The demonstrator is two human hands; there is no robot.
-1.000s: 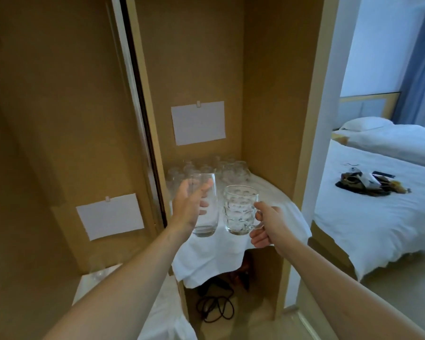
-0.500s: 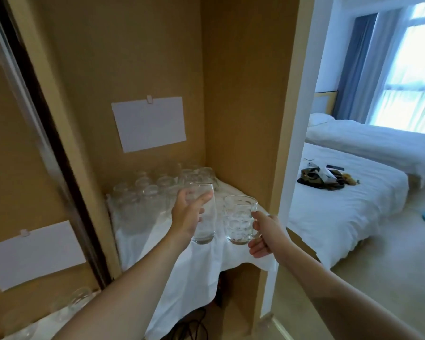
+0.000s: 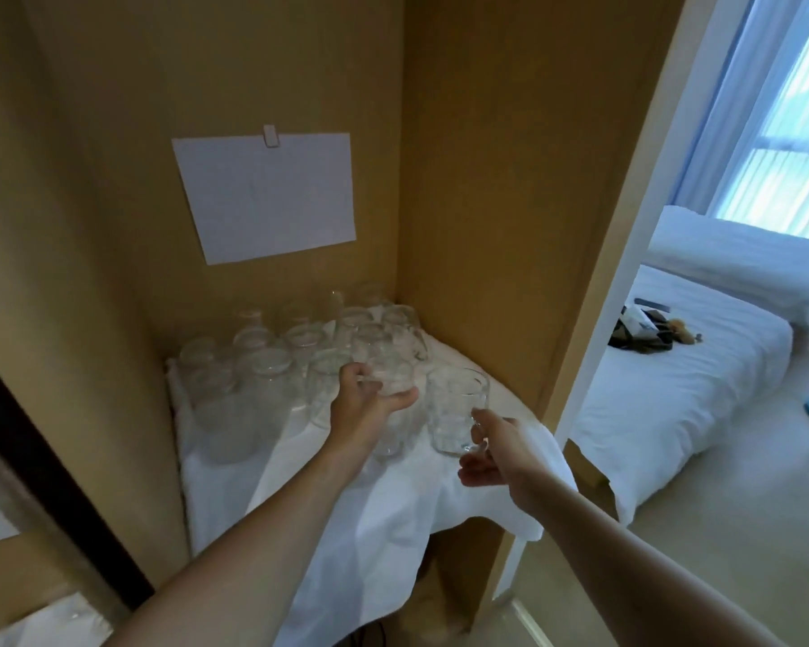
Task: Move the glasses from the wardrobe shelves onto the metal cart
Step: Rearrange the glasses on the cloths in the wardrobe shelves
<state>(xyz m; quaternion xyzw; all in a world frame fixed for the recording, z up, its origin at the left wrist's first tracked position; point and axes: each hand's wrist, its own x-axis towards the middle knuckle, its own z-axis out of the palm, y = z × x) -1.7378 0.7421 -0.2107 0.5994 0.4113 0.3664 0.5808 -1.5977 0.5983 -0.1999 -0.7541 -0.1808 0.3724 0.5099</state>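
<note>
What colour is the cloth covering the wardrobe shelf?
White, plain with no pattern; the cloth shows best in the head view, draped over the shelf's front edge.

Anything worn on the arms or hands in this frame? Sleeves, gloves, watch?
Nothing visible. Both forearms are bare up to the frame edge, with no sleeve cuffs showing. The left hand and right hand have no gloves, and no watch, ring or wristband shows.
</note>
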